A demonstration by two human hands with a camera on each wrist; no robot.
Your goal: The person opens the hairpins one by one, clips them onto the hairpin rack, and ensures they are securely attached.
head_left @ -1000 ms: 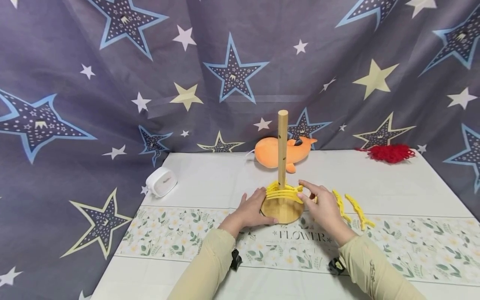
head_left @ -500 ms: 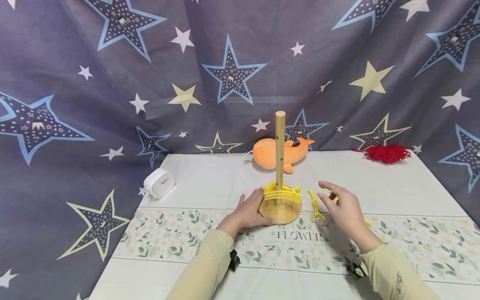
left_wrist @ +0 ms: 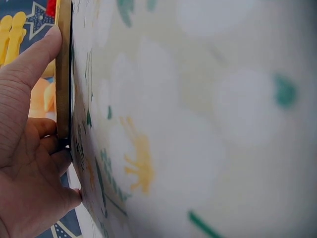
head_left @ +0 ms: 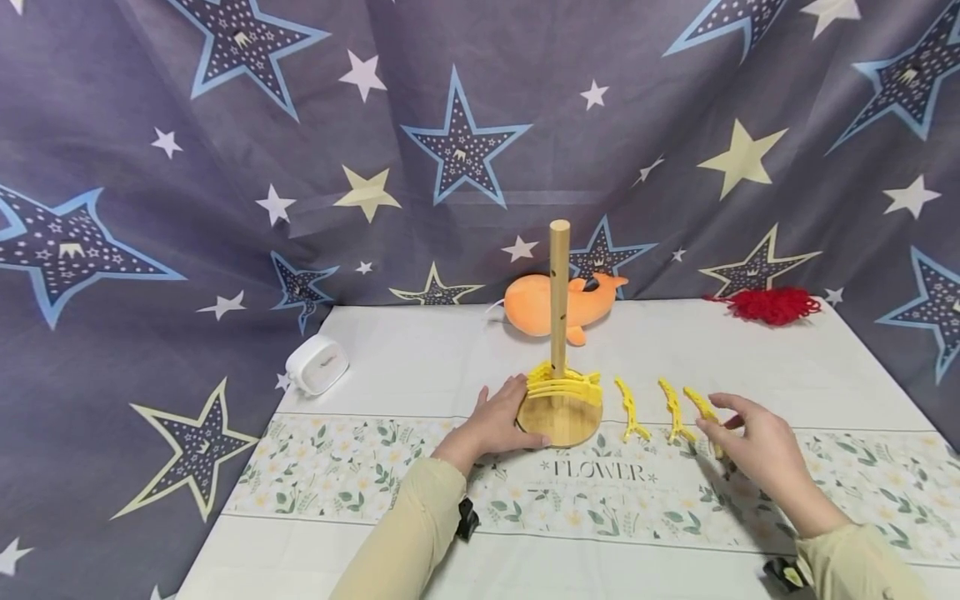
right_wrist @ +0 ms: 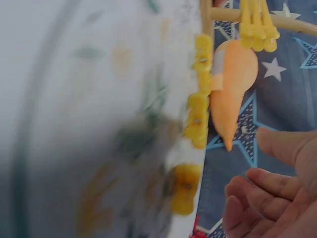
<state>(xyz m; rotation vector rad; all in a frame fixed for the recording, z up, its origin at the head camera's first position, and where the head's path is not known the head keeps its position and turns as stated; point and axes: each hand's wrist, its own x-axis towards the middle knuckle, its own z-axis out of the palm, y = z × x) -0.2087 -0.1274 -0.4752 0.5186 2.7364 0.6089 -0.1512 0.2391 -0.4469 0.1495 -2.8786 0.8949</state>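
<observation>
My left hand holds the rim of a round wooden base from its left side; the left wrist view shows the thumb at the rim and the other fingers curled beside it. A wooden pole rises upright from the base. Several slender, curved yellow pieces sit crosswise low on the pole. My right hand is over the rightmost of three similar yellow pieces lying on the table, its thumb and index finger apart around that piece. The other two, a left piece and a middle piece, lie beside it.
Behind the pole lies an orange plush whale. A white case stands at the table's left edge, and a red yarn bundle lies at the back right. A floral-banded cloth covers the table; a starry curtain hangs behind.
My right hand has let go near the pole's yellow pieces and moved right, across the loose yellow pieces to the farthest one. My left hand has stayed on the base.
</observation>
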